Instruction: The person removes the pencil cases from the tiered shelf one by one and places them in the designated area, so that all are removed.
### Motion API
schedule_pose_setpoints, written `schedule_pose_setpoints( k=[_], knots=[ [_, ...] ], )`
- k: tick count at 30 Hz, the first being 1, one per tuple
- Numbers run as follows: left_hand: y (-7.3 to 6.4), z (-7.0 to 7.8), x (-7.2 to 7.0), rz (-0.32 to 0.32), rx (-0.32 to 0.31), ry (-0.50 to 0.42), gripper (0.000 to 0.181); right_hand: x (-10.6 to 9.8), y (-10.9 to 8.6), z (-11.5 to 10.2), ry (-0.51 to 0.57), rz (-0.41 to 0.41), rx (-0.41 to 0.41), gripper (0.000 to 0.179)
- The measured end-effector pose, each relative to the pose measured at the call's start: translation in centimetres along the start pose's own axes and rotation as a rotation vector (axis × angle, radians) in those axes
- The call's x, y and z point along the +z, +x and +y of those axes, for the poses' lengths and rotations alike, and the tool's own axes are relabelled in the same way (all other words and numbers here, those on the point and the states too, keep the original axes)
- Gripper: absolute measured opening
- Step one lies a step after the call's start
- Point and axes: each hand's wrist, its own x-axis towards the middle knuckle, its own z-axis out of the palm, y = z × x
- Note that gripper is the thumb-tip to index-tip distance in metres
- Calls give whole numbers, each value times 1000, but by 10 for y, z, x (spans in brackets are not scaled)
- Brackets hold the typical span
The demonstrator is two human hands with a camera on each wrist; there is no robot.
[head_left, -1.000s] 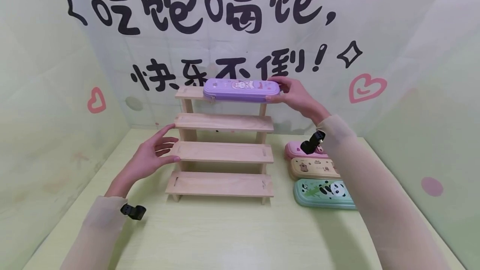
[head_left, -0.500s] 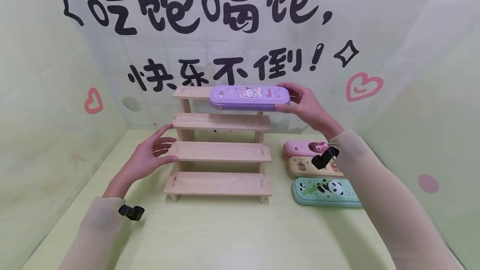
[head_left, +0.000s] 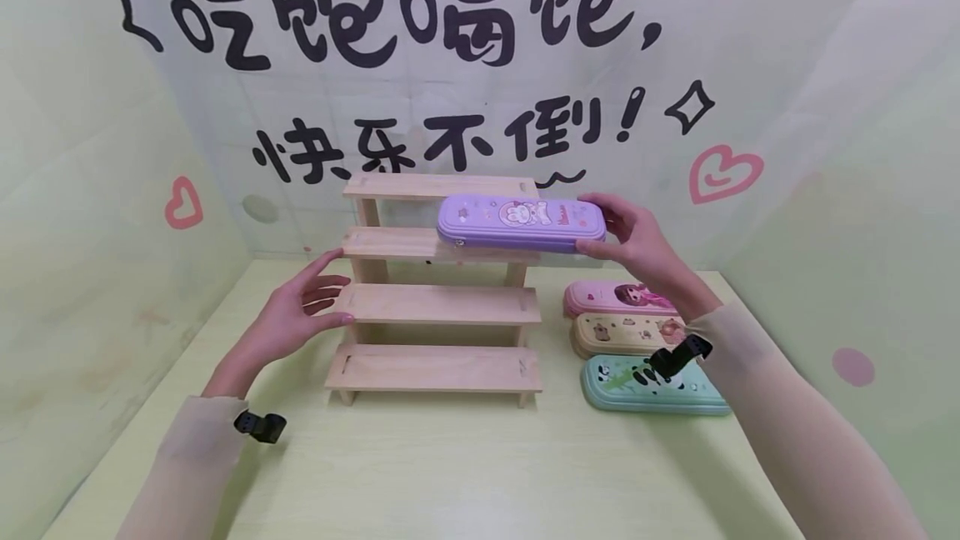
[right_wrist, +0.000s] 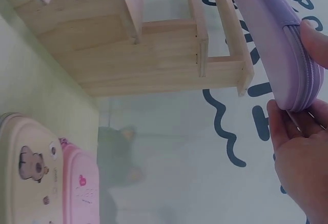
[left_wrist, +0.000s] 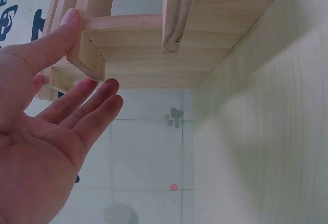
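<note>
A purple zip pencil case (head_left: 521,223) with a cartoon rabbit is held level by my right hand (head_left: 637,244), which grips its right end. In the head view, it overlaps the top and second tiers of the wooden step shelf (head_left: 435,304). Seen from the right wrist, the thumb lies over the zipped pencil case (right_wrist: 287,55) and fingers curl under it. My left hand (head_left: 288,319) stays at the shelf's left side, fingers loosely spread. In the left wrist view, its thumb touches the end of a wooden tier (left_wrist: 84,55), with the other fingers just beneath.
To the right of the shelf lie a pink pencil case (head_left: 588,297), a beige one with bears (head_left: 626,333) and a green panda pencil case (head_left: 622,386), one in front of another. A lettered backdrop (head_left: 480,90) stands behind the table (head_left: 420,473).
My right hand has brought the purple pencil case right, down and nearer, away from the top tier. The left hand has stayed against the shelf.
</note>
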Motion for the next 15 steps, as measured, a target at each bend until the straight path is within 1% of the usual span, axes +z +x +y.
schedule_pose_setpoints(
  k=[8, 15],
  knots=[
    [1, -2, 1, -3, 5, -3, 102, -5, -25, 9, 9, 14, 14, 62],
    [0, -2, 1, 8, 8, 31, 102, -7, -46, 15, 13, -4, -8, 63]
  ],
)
